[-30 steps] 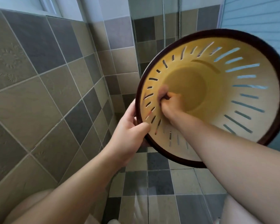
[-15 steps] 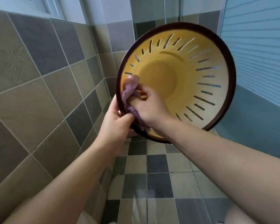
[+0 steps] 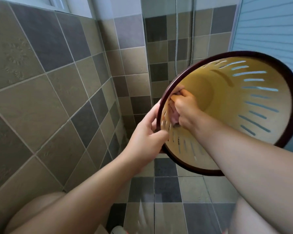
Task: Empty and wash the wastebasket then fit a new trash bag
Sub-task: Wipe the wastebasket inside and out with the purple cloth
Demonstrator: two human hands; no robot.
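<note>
Head view: left hand (image 3: 145,142) grasps one wastebasket (image 3: 243,105) rim; right hand (image 3: 184,108) clutches one cloth (image 3: 173,114) inside.

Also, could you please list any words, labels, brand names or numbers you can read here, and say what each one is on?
None: no readable text anywhere in view.
The yellow wastebasket has only plain slots and a dark rim, no label.
The cloth in the right hand is unmarked.
The wall tiles carry a faint embossed pattern, not lettering.

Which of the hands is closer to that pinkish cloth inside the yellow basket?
The right. The right hand is inside the wastebasket, gripping the cloth against its inner wall. The left hand grips the basket's dark rim from outside, just beside it.
</note>
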